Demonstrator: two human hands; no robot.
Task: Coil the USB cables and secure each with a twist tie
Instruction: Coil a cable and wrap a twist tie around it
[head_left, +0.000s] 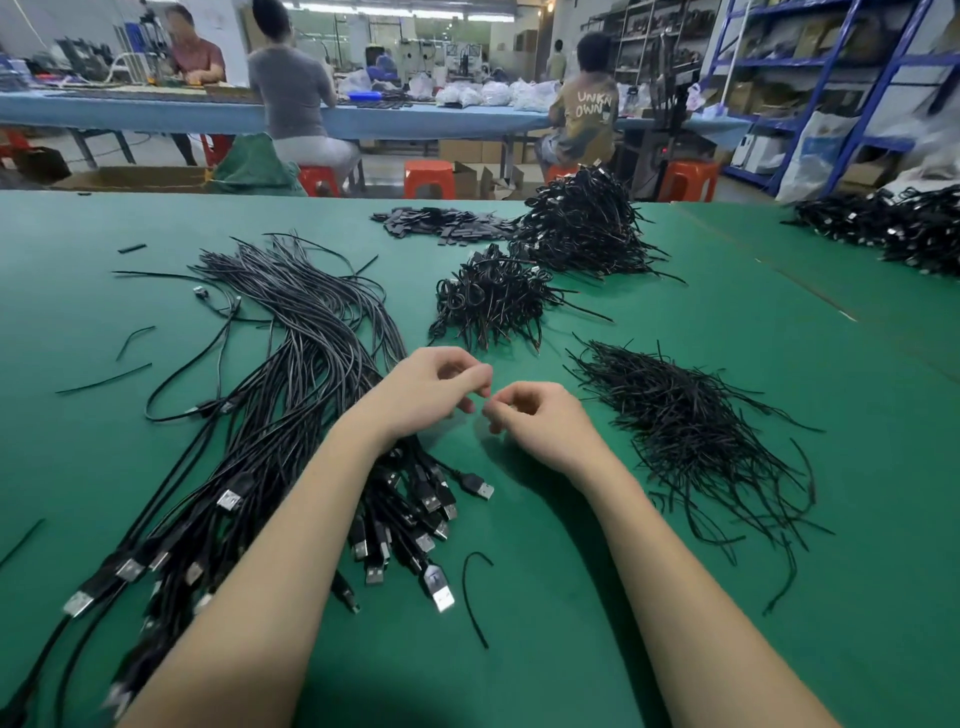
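Note:
A long bundle of uncoiled black USB cables (311, 364) lies on the green table (571, 649) at the left, its silver plugs (415, 525) fanned out under my left forearm. A loose heap of black twist ties (691, 431) lies to the right. Coiled, tied cables sit in a small pile (493, 301) ahead and a bigger pile (582, 228) behind it. My left hand (431, 395) and my right hand (540, 421) hover side by side between bundle and ties, fingertips nearly meeting, fingers loosely curled. I see nothing held in either.
One stray twist tie (472, 597) lies between my forearms. Flat black pieces (441, 223) are heaped at the back. More coiled cables (893, 228) sit far right. Short cable scraps (104, 379) dot the left side. People sit at a blue table (156, 111) beyond.

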